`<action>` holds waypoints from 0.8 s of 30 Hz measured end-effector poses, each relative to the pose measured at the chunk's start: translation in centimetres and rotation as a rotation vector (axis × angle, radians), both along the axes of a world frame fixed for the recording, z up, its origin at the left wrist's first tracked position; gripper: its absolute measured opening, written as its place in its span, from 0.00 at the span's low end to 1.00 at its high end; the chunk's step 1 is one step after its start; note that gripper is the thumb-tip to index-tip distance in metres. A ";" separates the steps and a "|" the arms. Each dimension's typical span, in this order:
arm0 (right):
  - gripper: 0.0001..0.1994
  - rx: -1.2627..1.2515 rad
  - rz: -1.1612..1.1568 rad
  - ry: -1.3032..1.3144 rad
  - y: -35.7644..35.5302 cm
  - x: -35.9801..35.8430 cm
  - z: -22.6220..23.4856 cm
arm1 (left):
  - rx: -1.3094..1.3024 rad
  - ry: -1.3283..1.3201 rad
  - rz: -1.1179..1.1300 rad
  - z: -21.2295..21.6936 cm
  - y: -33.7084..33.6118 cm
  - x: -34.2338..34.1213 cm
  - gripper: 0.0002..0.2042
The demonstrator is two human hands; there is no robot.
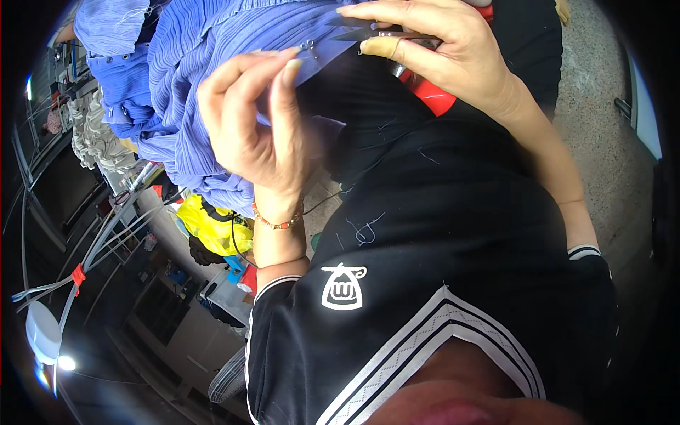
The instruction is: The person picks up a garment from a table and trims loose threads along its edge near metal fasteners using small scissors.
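Observation:
My left hand [251,124] pinches the edge of a blue pleated garment [212,42] between thumb and fingers, with a beaded bracelet on the wrist. My right hand [443,49] grips small dark thread snips [372,32]. Their blades point left and lie against the fabric edge, close to my left fingertips. A red part [432,95] shows just under my right palm; I cannot tell what it belongs to. The garment drapes from the top of the view down over my lap.
My black shirt [439,234] with white trim and loose threads fills the centre. More blue garments [120,78] are piled at upper left, above a yellow bag [209,227]. Grey concrete floor [602,120] lies to the right, and a bright lamp [64,363] glares at lower left.

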State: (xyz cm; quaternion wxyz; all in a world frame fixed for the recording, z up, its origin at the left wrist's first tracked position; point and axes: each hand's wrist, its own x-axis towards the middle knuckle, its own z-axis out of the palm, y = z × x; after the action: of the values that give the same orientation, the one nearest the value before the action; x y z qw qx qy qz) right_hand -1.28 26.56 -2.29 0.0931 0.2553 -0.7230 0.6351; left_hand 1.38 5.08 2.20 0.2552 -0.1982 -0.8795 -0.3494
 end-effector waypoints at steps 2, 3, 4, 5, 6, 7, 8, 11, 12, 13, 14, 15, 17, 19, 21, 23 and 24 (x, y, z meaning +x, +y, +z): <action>0.18 -0.004 0.014 0.013 -0.3 -0.1 -0.2 | 0.097 -0.011 0.023 0.0 -0.4 0.3 0.05; 0.18 -0.001 0.013 0.013 -0.3 -0.2 -0.3 | 0.081 0.032 0.018 0.2 -0.4 0.2 0.04; 0.18 0.004 0.005 0.025 -0.3 -0.2 -0.4 | 0.107 0.043 0.033 0.3 -0.7 0.1 0.03; 0.18 0.009 0.002 0.037 -0.4 -0.2 -0.4 | 0.133 0.055 0.052 0.3 -1.1 0.1 0.02; 0.18 0.012 0.002 0.038 -0.4 -0.2 -0.4 | 0.245 0.088 0.024 0.2 -1.1 -0.1 0.04; 0.18 -0.022 -0.025 0.009 -0.3 -0.2 -0.4 | 0.227 0.087 0.017 0.6 -1.8 -0.1 0.10; 0.18 -0.052 -0.054 -0.016 -0.1 -0.4 -0.3 | 0.141 0.089 0.025 1.0 -2.3 -0.5 0.12; 0.19 -0.005 -0.217 -0.125 0.2 -1.0 -0.6 | -0.028 -0.064 0.164 1.4 -2.0 -1.0 0.08; 0.19 0.000 -0.215 -0.117 0.3 -1.5 -0.4 | -0.185 -0.029 0.184 1.3 -1.7 -1.4 0.10; 0.20 0.054 -0.236 -0.047 0.3 -2.0 -0.1 | -0.342 0.006 0.206 1.3 -1.5 -1.8 0.15; 0.21 0.107 -0.263 0.019 0.1 -2.4 0.2 | -0.370 -0.088 0.205 0.9 -1.8 -2.0 0.23; 0.21 0.110 -0.266 0.022 -0.2 -2.8 0.2 | -0.335 -0.100 0.208 0.0 -2.2 -2.0 0.23; 0.23 -0.002 -0.135 -0.032 -0.7 -3.8 0.0 | -0.228 -0.155 0.233 -0.7 -2.5 -1.8 0.22; 0.20 0.079 -0.136 0.094 -0.9 -5.2 -0.9 | -0.144 -0.162 0.283 -1.4 -2.9 -1.6 0.21; 0.15 0.093 -0.135 0.218 -1.4 -6.3 -1.5 | -0.059 -0.168 0.345 -2.3 -3.6 -1.6 0.19; 0.09 -0.063 -0.038 0.049 -2.1 -6.9 -1.6 | 0.088 -0.153 0.275 -3.0 -4.4 -1.9 0.18; 0.08 -0.183 0.002 -0.041 -2.4 -7.2 -1.4 | 0.079 -0.107 0.275 -3.2 -4.6 -2.0 0.16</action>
State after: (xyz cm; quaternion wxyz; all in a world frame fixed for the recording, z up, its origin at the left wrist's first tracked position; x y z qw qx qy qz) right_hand -8.46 24.20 -3.72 0.1008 0.2334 -0.6634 0.7038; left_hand -0.63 0.49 -0.97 0.2611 -0.0471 -0.8962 -0.3555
